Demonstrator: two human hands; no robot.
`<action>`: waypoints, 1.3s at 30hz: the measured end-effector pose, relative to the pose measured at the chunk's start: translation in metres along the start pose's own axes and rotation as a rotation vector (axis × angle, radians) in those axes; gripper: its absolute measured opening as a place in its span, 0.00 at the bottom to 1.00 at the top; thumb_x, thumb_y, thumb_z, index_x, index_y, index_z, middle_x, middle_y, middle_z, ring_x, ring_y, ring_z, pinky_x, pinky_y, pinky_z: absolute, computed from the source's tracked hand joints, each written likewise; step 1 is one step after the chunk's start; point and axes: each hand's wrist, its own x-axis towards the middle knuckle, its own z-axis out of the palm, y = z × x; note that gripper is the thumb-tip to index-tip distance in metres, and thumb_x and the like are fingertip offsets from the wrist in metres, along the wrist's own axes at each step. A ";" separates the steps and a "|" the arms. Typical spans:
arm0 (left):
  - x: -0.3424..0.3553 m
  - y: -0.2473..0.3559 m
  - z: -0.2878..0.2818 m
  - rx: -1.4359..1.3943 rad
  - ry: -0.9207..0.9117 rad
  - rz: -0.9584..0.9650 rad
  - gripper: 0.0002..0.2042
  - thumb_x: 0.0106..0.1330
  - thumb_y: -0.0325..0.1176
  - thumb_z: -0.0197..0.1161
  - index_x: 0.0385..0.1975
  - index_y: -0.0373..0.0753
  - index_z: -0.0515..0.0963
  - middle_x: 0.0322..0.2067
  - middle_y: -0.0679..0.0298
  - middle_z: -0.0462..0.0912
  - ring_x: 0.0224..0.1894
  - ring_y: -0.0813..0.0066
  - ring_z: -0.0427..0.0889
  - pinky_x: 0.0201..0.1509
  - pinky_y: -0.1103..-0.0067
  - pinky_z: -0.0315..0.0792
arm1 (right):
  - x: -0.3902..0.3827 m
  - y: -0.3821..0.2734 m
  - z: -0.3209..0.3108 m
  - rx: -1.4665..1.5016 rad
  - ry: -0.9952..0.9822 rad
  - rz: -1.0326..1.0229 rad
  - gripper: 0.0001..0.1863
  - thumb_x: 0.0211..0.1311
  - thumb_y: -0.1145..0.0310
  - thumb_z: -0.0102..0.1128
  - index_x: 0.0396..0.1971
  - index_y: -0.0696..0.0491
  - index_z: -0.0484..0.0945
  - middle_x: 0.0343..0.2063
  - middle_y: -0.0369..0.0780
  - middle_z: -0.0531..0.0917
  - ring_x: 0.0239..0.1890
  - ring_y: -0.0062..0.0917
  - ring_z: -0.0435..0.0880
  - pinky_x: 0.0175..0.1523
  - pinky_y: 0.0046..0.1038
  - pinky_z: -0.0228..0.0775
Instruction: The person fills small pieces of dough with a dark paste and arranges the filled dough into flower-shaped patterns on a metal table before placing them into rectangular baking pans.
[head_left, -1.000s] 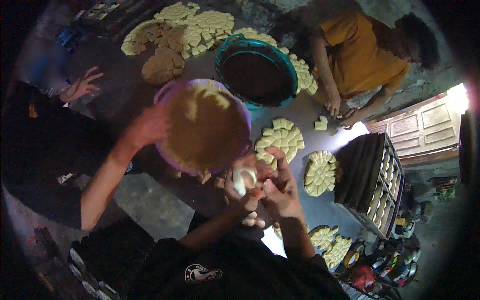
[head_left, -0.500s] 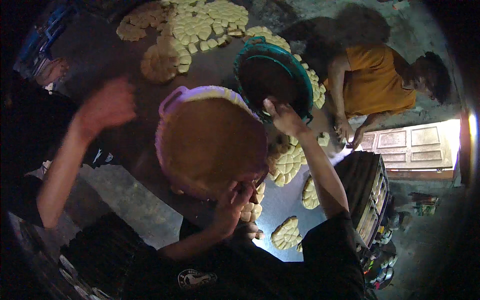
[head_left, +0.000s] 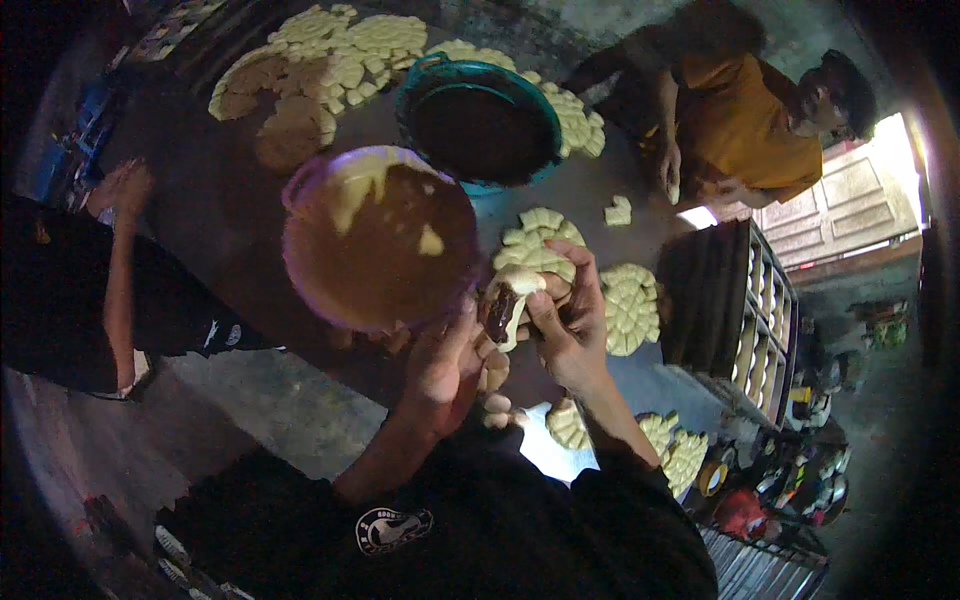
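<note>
My left hand (head_left: 445,365) and my right hand (head_left: 565,320) meet over the table edge, both gripping one pale dough piece (head_left: 508,300) with dark filling showing inside it. A purple basin (head_left: 375,235) with brown paste and dough smears stands just left of my hands. Behind it is a teal basin (head_left: 480,120) of dark filling. A round cluster of dough pieces (head_left: 535,240) lies right behind my right hand.
More dough clusters (head_left: 630,305) and flat rounds (head_left: 330,50) cover the table. A person in an orange shirt (head_left: 740,120) works at the far right. Another person's arm (head_left: 120,250) is at the left. A dark rack of trays (head_left: 735,320) stands at the right.
My right hand came back from reaching toward the teal basin and joined my left hand on the dough piece. The other person's arm drew back to the left.
</note>
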 end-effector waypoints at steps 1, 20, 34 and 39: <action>-0.004 -0.008 0.014 -0.007 0.066 0.007 0.26 0.75 0.53 0.51 0.61 0.38 0.69 0.52 0.62 0.77 0.53 0.76 0.76 0.53 0.76 0.73 | -0.016 0.006 -0.019 -0.047 -0.032 -0.013 0.13 0.69 0.73 0.59 0.50 0.58 0.74 0.43 0.43 0.86 0.37 0.20 0.85 0.43 0.22 0.79; -0.075 -0.188 0.116 0.468 0.119 0.385 0.16 0.73 0.32 0.57 0.56 0.29 0.76 0.51 0.58 0.81 0.51 0.75 0.78 0.56 0.78 0.71 | -0.212 -0.066 -0.121 -0.889 -0.069 -0.700 0.12 0.52 0.77 0.69 0.39 0.59 0.84 0.46 0.45 0.83 0.45 0.36 0.84 0.46 0.32 0.77; -0.117 -0.217 0.086 0.972 0.007 0.389 0.11 0.61 0.23 0.69 0.44 0.35 0.86 0.41 0.57 0.88 0.45 0.74 0.85 0.49 0.79 0.78 | -0.251 -0.078 -0.146 -0.739 -0.195 -0.469 0.07 0.54 0.79 0.69 0.33 0.57 0.83 0.36 0.43 0.81 0.33 0.34 0.78 0.42 0.31 0.71; -0.123 -0.207 0.061 0.882 0.022 0.185 0.11 0.63 0.28 0.70 0.45 0.36 0.85 0.45 0.58 0.87 0.46 0.77 0.84 0.52 0.78 0.77 | -0.264 -0.051 -0.128 -0.230 0.003 0.014 0.16 0.55 0.75 0.72 0.43 0.55 0.79 0.37 0.39 0.83 0.37 0.30 0.80 0.43 0.28 0.73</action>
